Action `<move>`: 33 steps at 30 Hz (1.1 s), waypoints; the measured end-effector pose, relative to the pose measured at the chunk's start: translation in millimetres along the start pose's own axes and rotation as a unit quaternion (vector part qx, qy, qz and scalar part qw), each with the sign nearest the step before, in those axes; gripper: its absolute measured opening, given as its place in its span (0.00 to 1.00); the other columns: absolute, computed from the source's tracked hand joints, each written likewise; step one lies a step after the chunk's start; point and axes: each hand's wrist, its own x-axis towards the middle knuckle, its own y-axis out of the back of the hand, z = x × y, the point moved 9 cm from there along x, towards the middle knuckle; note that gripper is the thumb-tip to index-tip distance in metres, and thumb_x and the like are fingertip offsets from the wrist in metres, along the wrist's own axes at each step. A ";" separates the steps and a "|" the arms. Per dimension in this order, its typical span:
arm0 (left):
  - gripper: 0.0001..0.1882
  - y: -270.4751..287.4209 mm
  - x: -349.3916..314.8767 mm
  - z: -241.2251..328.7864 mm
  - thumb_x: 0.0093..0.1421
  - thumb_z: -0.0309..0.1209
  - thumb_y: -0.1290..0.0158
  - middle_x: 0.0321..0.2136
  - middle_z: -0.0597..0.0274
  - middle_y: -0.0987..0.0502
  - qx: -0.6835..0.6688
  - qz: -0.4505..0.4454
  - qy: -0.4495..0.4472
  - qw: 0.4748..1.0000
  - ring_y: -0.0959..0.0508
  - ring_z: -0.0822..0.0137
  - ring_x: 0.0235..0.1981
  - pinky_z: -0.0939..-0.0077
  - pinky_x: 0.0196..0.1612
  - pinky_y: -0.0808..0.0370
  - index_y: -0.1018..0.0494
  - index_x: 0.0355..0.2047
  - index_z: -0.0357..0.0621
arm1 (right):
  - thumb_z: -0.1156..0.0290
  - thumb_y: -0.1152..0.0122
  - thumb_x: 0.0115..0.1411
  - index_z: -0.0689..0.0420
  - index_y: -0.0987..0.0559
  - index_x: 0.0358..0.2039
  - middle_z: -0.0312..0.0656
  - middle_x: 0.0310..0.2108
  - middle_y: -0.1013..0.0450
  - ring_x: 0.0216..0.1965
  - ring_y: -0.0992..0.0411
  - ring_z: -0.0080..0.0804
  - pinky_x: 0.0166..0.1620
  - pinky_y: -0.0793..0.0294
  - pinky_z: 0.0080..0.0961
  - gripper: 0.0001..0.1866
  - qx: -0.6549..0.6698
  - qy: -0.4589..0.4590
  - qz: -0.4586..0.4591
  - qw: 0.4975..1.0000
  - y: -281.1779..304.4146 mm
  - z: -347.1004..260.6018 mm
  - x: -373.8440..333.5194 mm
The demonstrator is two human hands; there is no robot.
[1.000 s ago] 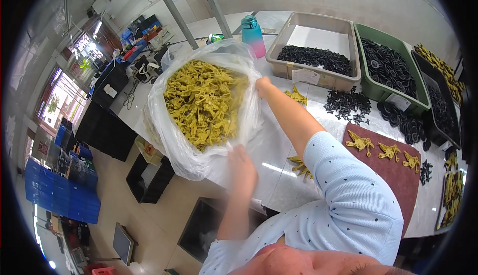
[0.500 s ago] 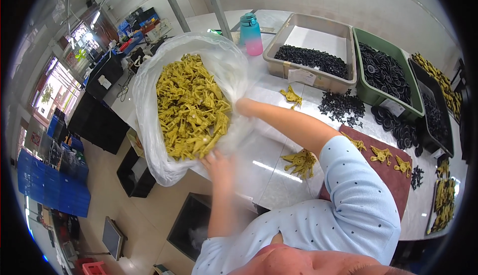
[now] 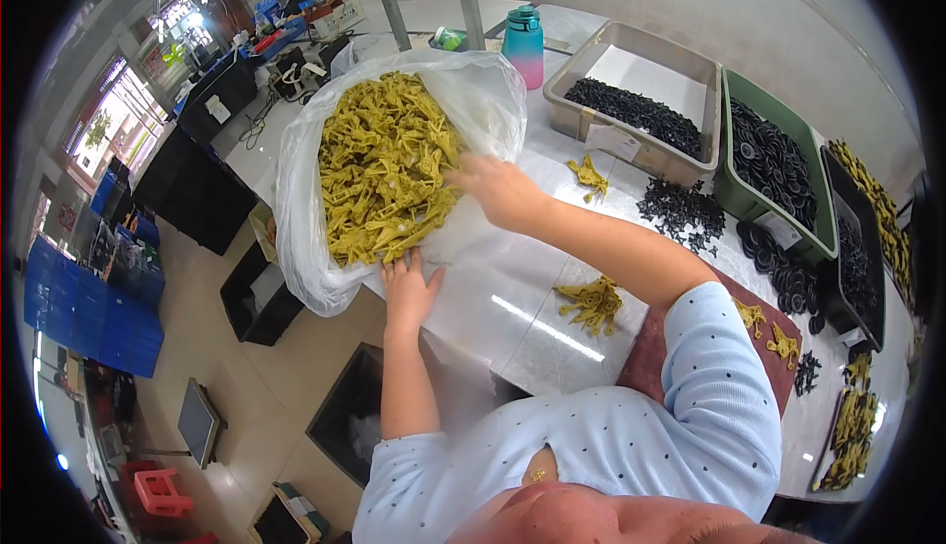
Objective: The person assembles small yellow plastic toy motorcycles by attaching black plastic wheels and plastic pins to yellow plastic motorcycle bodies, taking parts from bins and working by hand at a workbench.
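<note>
A large clear plastic bag (image 3: 296, 199) stands wide open on the table, heaped with olive-yellow plastic figure-like parts (image 3: 384, 170). My left hand (image 3: 409, 288) lies at the near edge of the heap, fingers spread, their tips touching the bag's rim and the nearest parts. My right hand (image 3: 498, 191) is at the heap's right side, its blurred fingertips against the yellow parts; whether it grips any is unclear. To the right, a small pile of the same yellow parts (image 3: 591, 305) rests on the table, and a single yellow part (image 3: 589, 178) lies farther back.
Behind stands a blue-pink bottle (image 3: 523, 46). A beige tray (image 3: 557, 91) and a green tray (image 3: 734, 184) hold black pieces; loose black pieces (image 3: 682, 211) lie before them. A maroon mat (image 3: 650, 352) is under my right arm. A black bin (image 3: 340, 401) is on the floor.
My right hand has come off the bag's right side and over to the yellow parts. The bag's right side now spreads wider. My left hand stays near the bag's front edge.
</note>
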 end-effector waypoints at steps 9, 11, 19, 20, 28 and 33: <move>0.13 75.1 -26.4 37.4 0.58 0.32 0.47 0.38 0.51 0.22 -0.088 0.146 0.047 0.984 0.25 0.50 0.42 0.63 0.50 0.30 0.23 0.38 0.34 | 0.72 0.49 0.53 0.63 0.24 0.40 0.54 0.51 0.32 0.54 0.37 0.56 0.53 0.32 0.41 0.15 -0.156 0.095 -0.407 0.895 -81.0 -46.3 -104.9; 0.11 72.7 -3.2 56.0 0.58 0.30 0.47 0.39 0.52 0.23 -0.123 0.177 -0.030 0.976 0.26 0.50 0.43 0.61 0.48 0.30 0.23 0.38 0.35 | 0.70 0.49 0.53 0.68 0.23 0.38 0.61 0.49 0.33 0.53 0.39 0.64 0.58 0.38 0.45 0.16 -0.147 0.119 -0.283 0.940 -81.0 -52.4 -101.6; 0.38 6.0 95.4 58.9 0.52 0.46 0.40 0.56 0.38 0.40 0.095 0.070 0.043 0.992 0.31 0.46 0.51 0.47 0.51 0.35 0.40 0.59 0.43 | 0.54 0.46 0.58 0.75 0.35 0.54 0.62 0.61 0.44 0.64 0.49 0.56 0.65 0.48 0.38 0.36 0.080 -0.075 -0.423 0.900 -130.8 -7.6 -72.4; 0.40 5.3 97.8 60.1 0.52 0.48 0.40 0.57 0.38 0.41 0.085 0.049 0.045 0.994 0.31 0.45 0.51 0.45 0.51 0.36 0.41 0.59 0.43 | 0.55 0.45 0.57 0.75 0.36 0.55 0.61 0.61 0.44 0.64 0.49 0.56 0.65 0.47 0.37 0.36 0.049 -0.045 -0.445 0.893 -124.2 -7.4 -81.8; 0.44 28.7 91.6 64.9 0.48 0.53 0.39 0.60 0.42 0.46 0.114 0.046 -0.007 0.992 0.39 0.41 0.56 0.36 0.49 0.37 0.42 0.62 0.53 | 0.68 0.45 0.58 0.51 0.43 0.64 0.57 0.67 0.57 0.68 0.55 0.52 0.63 0.53 0.61 0.33 0.064 -0.056 -0.274 0.958 34.9 -23.5 -108.7; 0.53 21.0 98.7 46.2 0.44 0.52 0.34 0.66 0.46 0.57 0.119 -0.106 0.100 0.982 0.63 0.34 0.66 0.23 0.55 0.48 0.52 0.66 0.70 | 0.74 0.43 0.55 0.50 0.37 0.60 0.53 0.64 0.51 0.65 0.49 0.52 0.63 0.52 0.63 0.31 0.139 -0.127 -0.206 0.960 159.3 -40.2 -149.8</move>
